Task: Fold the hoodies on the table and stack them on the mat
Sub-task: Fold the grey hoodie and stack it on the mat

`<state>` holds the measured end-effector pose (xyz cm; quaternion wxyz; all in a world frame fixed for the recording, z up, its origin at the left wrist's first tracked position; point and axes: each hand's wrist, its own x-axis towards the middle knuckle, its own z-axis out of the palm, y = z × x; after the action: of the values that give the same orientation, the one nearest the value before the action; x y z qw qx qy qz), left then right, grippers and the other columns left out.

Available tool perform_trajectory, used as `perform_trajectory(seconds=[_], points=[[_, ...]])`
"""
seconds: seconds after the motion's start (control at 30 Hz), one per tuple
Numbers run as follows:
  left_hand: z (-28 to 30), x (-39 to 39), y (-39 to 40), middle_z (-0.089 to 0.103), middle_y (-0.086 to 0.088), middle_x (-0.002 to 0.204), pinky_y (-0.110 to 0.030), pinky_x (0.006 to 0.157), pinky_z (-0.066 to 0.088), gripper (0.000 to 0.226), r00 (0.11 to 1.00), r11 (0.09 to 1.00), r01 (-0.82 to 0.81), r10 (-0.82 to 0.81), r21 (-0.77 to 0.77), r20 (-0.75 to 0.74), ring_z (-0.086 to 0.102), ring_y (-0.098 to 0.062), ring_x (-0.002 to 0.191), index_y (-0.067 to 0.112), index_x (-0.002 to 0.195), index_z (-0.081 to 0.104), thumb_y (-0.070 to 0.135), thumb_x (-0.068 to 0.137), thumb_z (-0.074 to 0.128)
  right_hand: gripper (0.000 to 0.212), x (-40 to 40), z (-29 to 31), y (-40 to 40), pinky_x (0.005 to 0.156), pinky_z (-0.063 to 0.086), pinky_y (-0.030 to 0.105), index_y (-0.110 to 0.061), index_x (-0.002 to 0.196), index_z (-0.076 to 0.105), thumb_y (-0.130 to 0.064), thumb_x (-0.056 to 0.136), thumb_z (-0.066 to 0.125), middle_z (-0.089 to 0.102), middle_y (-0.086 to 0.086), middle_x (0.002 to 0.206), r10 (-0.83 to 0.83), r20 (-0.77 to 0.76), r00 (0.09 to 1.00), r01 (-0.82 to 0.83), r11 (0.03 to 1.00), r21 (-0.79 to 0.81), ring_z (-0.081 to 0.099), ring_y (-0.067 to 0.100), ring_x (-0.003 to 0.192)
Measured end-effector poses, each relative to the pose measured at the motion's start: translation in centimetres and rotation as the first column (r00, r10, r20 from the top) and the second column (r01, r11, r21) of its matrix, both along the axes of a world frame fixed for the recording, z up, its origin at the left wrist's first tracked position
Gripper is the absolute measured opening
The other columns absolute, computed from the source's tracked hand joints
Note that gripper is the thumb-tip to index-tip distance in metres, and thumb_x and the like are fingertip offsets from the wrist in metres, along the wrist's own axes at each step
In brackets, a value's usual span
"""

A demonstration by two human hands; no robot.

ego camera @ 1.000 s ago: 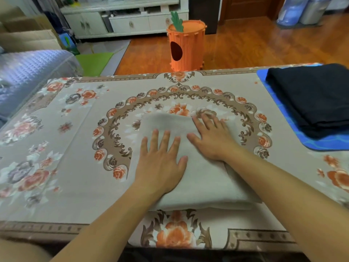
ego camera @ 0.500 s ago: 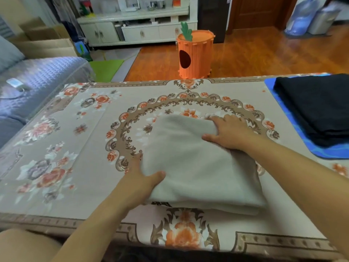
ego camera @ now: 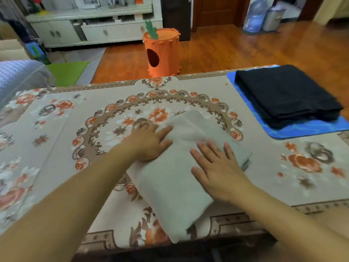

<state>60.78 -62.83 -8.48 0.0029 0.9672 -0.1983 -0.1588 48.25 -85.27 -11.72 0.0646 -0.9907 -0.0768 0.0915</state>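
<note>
We see a folded grey hoodie (ego camera: pixel 175 178) lying slantwise on the floral tablecloth (ego camera: pixel 56 133) near the table's front edge, one corner reaching almost to that edge. Our left hand (ego camera: pixel 149 143) lies on its far left edge, thumb stretched along the fabric, the other fingers blurred so we cannot tell whether they curl under the cloth. Our right hand (ego camera: pixel 217 167) rests flat on top with fingers spread and straight. At the far right, a folded black hoodie (ego camera: pixel 285 95) sits on the blue mat (ego camera: pixel 302 130), well apart from the grey one. Beyond the table stands an orange carrot-shaped bin (ego camera: pixel 162 52) on the wooden floor.
</note>
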Motion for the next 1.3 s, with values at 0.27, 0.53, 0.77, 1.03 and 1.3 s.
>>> perform_trajectory(seconds=[0.27, 0.53, 0.77, 1.03, 1.3], points=[[0.0, 1.4, -1.0, 0.022, -0.013, 0.166, -0.05, 0.118, 0.029, 0.105, 0.972, 0.98, -0.198, 0.199, 0.025, -0.122, 0.027, -0.037, 0.15, 0.032, 0.161, -0.003, 0.088, 0.083, 0.038, 0.094, -6.0, 0.5, 1.3, 0.103, 0.049, 0.052, -0.044, 0.143, 0.031, -0.054, 0.056, 0.065, 0.047, -0.002, 0.137, -0.545, -0.624, 0.56, 0.724, -0.044, 0.688, 0.055, 0.026, 0.119], [1.4, -5.6, 3.7, 0.077, -0.006, 0.096, -0.031, 0.066, 0.059, 0.078, 0.624, 0.704, -0.696, 0.497, -0.14, -0.603, 0.074, -0.026, 0.077, 0.015, 0.11, 0.073, 0.084, 0.083, 0.047, 0.055, 1.8, 2.8, -2.4, 0.079, 0.061, 0.045, -0.027, 0.129, 0.056, 0.0, 0.081, 0.064, 0.07, 0.0, 0.11, -0.463, -0.506, 0.728, 0.646, 0.215, 0.732, 0.072, 0.026, 0.089], [0.1, -10.2, 3.2, 0.075, -0.007, 0.114, -0.049, 0.087, 0.06, 0.077, 0.425, 0.192, -0.905, 0.396, -0.379, -0.814, 0.075, -0.032, 0.095, 0.016, 0.127, 0.065, 0.073, 0.075, 0.073, 0.022, 1.0, 3.5, -3.8, 0.08, 0.061, 0.042, -0.018, 0.116, 0.059, -0.022, 0.094, 0.062, 0.077, 0.008, 0.096, -0.243, -0.675, 0.697, 0.712, 0.352, 0.608, 0.075, 0.029, 0.086], [5.4, -7.4, -4.4, 0.077, -0.012, 0.08, -0.028, 0.044, 0.055, 0.025, 0.567, -0.019, -0.82, 0.104, -0.572, -0.817, 0.073, -0.025, 0.058, 0.007, 0.107, 0.07, 0.02, 0.088, 0.061, 0.024, 2.2, 8.2, -10.1, 0.068, 0.059, 0.036, -0.021, 0.114, 0.065, -0.012, 0.091, 0.065, 0.077, 0.008, 0.096, -0.266, -0.535, 0.802, 0.594, 0.261, 0.761, 0.075, 0.028, 0.082], [10.5, 5.5, -24.2, 0.074, -0.01, 0.119, -0.045, 0.089, 0.058, 0.066, 0.806, -0.125, -0.591, -0.062, -0.797, -0.589, 0.073, -0.031, 0.103, 0.013, 0.132, 0.063, 0.035, 0.071, 0.078, 0.018, 11.6, 20.5, -27.9, 0.053, 0.056, 0.024, -0.023, 0.105, 0.069, -0.016, 0.089, 0.073, 0.074, -0.002, 0.086, -0.551, -0.068, 0.832, 0.395, 0.503, 0.769, 0.072, 0.009, 0.063]])
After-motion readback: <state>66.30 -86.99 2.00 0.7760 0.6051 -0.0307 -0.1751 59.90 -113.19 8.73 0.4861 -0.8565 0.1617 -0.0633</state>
